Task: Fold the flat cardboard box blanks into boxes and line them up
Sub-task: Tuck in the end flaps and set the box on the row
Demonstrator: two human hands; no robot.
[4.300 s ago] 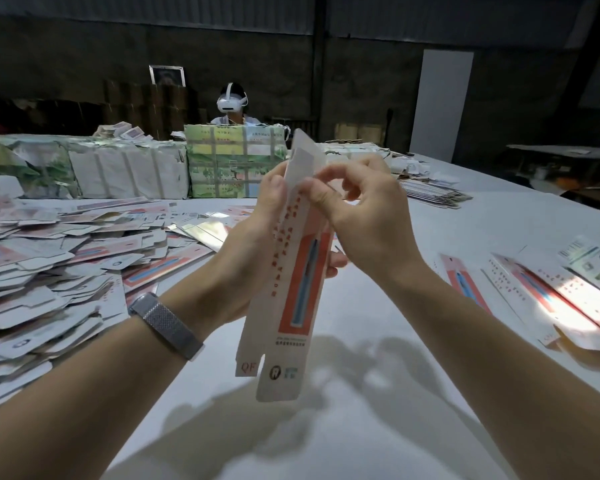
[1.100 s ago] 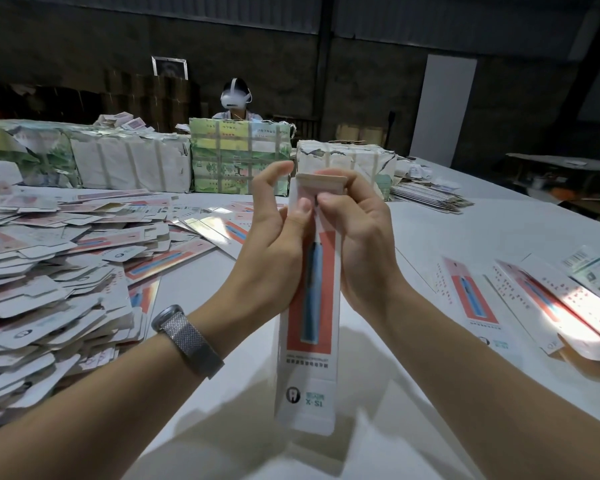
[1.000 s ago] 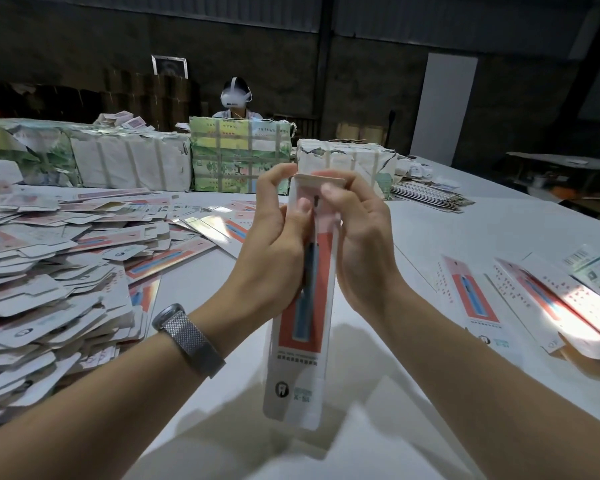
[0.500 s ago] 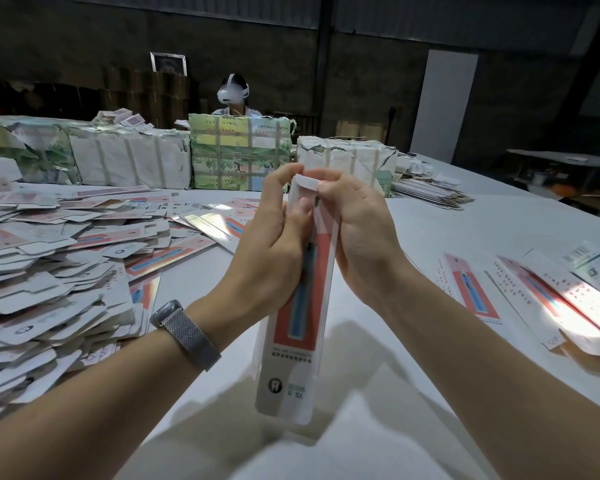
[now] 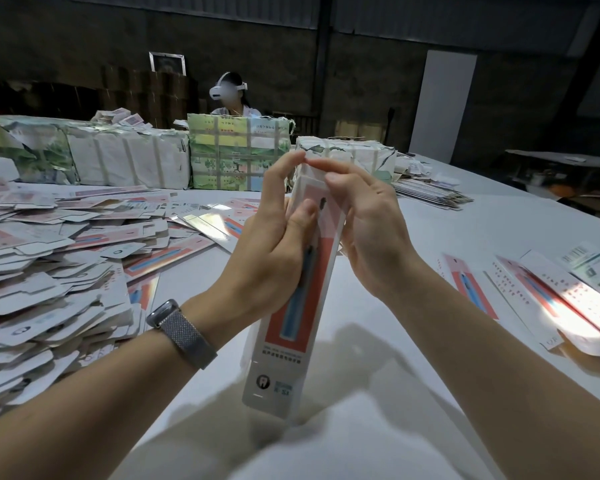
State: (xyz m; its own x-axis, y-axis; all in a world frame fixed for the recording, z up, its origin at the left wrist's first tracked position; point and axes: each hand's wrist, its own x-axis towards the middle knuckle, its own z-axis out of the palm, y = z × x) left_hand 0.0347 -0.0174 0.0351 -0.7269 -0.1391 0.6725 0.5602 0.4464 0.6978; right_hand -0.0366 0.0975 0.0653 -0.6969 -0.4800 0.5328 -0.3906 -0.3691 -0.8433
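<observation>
Cardboard this thin is light and stiff only along its creases, so you should hold the box [image 5: 293, 289] by its long edges; it stands tilted, its foot at the table [image 5: 430, 237]. Your left hand [image 5: 274, 244] grips its upper part; your right hand [image 5: 364, 220] pinches the top flap, open four seconds ago, now pressed nearly shut.

Landmark: we are taking the white table [image 5: 499, 237].
Wall: a dark wall [image 5: 361, 81] is standing behind it.
Panel: a white panel [image 5: 442, 105] is leaning beyond its far right corner.
Light: sunlight is falling on its right edge.
</observation>
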